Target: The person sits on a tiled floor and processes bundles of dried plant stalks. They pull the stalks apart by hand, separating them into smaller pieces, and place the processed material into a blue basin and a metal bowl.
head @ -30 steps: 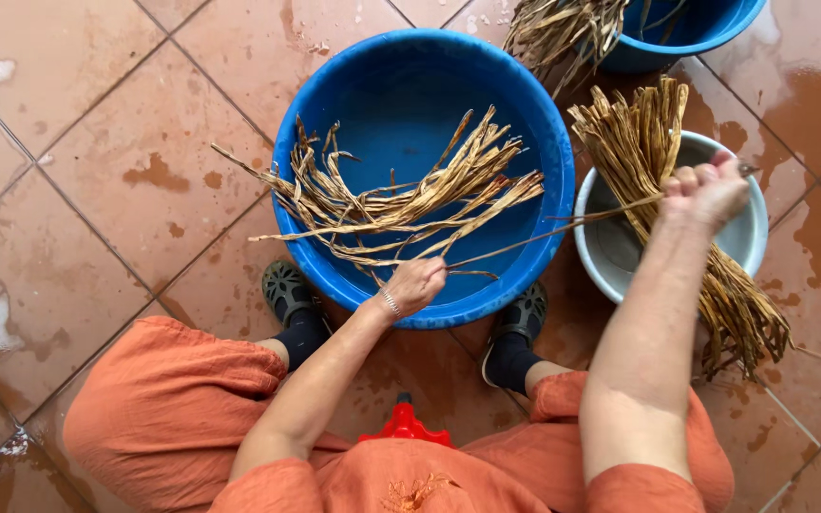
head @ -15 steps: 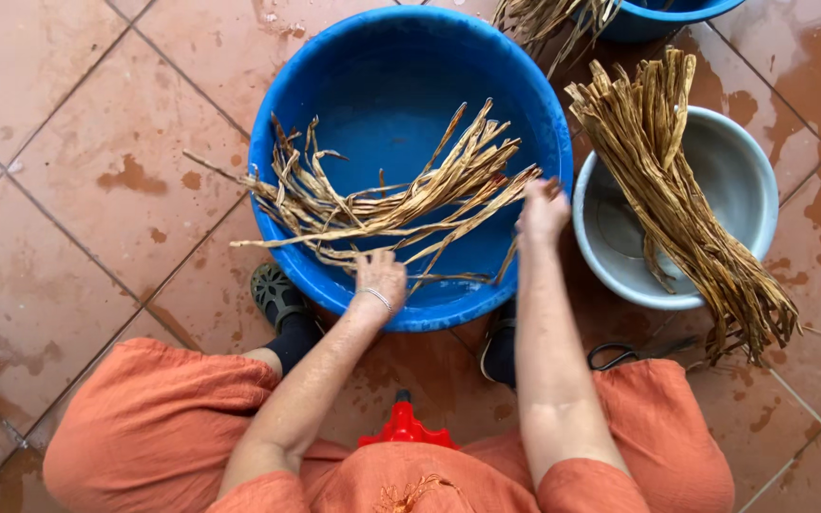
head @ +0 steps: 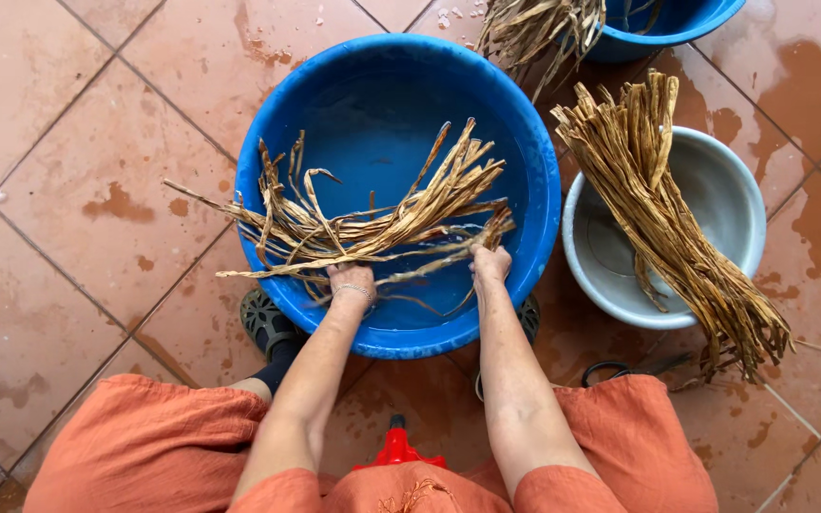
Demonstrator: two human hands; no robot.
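Dried strips (head: 372, 228) lie across the blue basin (head: 534, 180), fanning away from both grips. Left hand (head: 352, 282) and right hand (head: 489, 263) are closed on their near ends. Probably light, limp, tangle-prone; hold bunched ends.

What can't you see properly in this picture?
- The fingers of the left hand and right hand: head view, tucked under the dry strips in the blue basin.
- The second blue tub: cut off by the top edge.
- The bottom of the grey bowl: partly covered by the bundle of strips.
- The shoes: mostly hidden under the basin.
- The red thing by the knees: too little shows.
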